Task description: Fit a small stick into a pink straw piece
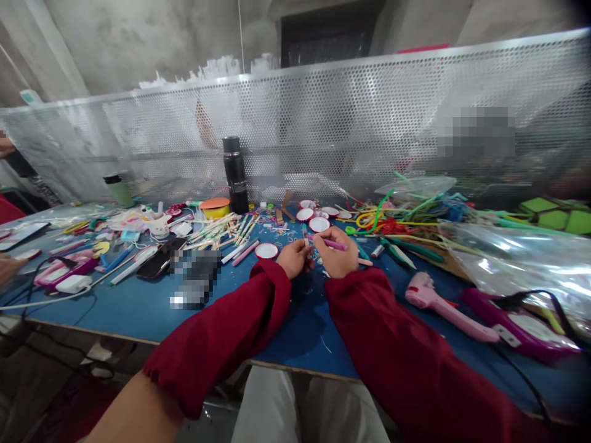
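Note:
My right hand (336,251) is closed around a pink stick (333,244) that points left toward my left hand (294,257). My left hand is curled into a pinch beside the stick's left end; what its fingers hold is too small to make out. Both hands rest above the blue table (152,311), close together, in dark red sleeves. A round white disc with a red rim (266,250) lies just left of my left hand.
A black flask (235,174) stands behind the hands. Wooden and coloured sticks (221,231) lie to the left, a phone (160,258) further left. Coloured tubes (397,218) pile at the right. A pink glue gun (443,304) and clear plastic bags (517,258) lie right.

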`<state>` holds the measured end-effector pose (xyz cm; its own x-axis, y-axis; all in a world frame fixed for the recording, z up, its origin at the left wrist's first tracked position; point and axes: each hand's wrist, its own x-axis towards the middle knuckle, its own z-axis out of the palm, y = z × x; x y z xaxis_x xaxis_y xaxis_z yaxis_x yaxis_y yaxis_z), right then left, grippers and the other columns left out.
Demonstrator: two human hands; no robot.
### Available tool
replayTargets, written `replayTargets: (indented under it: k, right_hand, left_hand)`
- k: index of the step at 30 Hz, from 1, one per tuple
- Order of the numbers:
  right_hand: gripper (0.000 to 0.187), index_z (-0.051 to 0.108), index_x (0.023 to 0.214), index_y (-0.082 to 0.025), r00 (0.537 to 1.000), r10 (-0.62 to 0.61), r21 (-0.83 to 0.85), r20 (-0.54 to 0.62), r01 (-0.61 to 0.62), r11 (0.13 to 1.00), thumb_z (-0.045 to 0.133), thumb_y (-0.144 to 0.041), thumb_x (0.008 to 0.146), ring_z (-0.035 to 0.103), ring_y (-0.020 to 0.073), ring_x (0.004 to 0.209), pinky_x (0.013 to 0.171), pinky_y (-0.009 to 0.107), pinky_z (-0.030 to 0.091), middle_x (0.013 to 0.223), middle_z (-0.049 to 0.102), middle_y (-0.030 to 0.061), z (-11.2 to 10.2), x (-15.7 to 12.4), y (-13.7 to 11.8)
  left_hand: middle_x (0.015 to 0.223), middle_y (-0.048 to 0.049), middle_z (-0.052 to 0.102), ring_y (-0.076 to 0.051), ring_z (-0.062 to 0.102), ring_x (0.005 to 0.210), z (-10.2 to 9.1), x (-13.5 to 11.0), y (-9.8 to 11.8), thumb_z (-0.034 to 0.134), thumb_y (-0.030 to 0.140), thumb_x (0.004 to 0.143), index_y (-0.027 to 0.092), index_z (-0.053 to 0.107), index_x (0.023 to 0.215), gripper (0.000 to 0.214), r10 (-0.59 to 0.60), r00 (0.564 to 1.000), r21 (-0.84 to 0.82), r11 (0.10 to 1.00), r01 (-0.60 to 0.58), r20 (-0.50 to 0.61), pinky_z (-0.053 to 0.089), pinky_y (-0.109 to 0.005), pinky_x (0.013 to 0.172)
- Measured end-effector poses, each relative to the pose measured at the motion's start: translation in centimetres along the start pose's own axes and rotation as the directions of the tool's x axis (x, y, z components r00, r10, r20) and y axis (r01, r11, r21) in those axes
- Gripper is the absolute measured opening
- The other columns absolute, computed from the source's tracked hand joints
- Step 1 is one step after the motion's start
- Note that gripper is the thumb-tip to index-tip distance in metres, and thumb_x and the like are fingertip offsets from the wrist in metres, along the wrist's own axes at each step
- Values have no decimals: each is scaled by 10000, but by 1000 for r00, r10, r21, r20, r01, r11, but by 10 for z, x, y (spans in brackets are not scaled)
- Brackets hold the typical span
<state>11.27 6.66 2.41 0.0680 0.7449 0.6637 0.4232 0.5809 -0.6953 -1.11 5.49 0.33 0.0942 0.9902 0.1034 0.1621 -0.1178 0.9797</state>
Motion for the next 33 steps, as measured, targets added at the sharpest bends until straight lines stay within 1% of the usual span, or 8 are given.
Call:
replayTargets:
  k: [6, 18, 26, 29, 33]
  right_hand:
    - [124, 603, 674, -220, 1000, 4, -1, -4, -4, 1000, 591, -314, 752, 570, 149, 619, 613, 273, 428, 652, 633, -10, -1, 0, -2]
    - [116, 577, 648, -219, 1000, -5, -21, -18, 4, 1000, 595, -280, 745, 536, 132, 596, 589, 257, 397, 624, 597, -27, -1, 1, 0]
    - [123, 563, 631, -217, 1000, 0, -14, -21, -1, 1000, 599, -269, 737, 516, 126, 569, 572, 258, 386, 590, 574, -35, -2, 0, -1]
    - [122, 566, 642, -216, 1000, 0, -3, -24, 0, 1000, 592, -275, 745, 529, 128, 583, 586, 257, 397, 606, 586, -31, -2, 0, -3]
    - [125, 569, 647, -217, 1000, -6, 4, -13, 6, 1000, 587, -287, 749, 540, 131, 591, 590, 258, 404, 619, 595, -28, -1, 0, -3]
  left_hand:
    - [500, 51, 546, -81, 464, 372, 0, 1, -1, 390, 250, 966, 187, 453, 776, 211, 10, 1000, -3, 1000, -10, -7, 356, -194, 443]
    - [505, 49, 542, -87, 467, 384, 0, 3, -3, 379, 219, 963, 186, 464, 799, 188, 17, 1000, -7, 1000, -17, -15, 349, -197, 434]
    - [513, 50, 546, -86, 472, 399, -1, 4, -4, 408, 252, 961, 185, 473, 813, 175, 23, 999, -6, 1000, -23, -25, 352, -200, 454]
    - [509, 49, 544, -85, 467, 395, 0, 3, -2, 421, 273, 962, 184, 471, 806, 187, 18, 999, -11, 1000, -18, -27, 351, -199, 456]
    - [505, 45, 544, -88, 468, 394, 0, 2, -1, 405, 252, 965, 183, 470, 795, 195, 17, 1000, -14, 1000, -18, -24, 359, -202, 458]
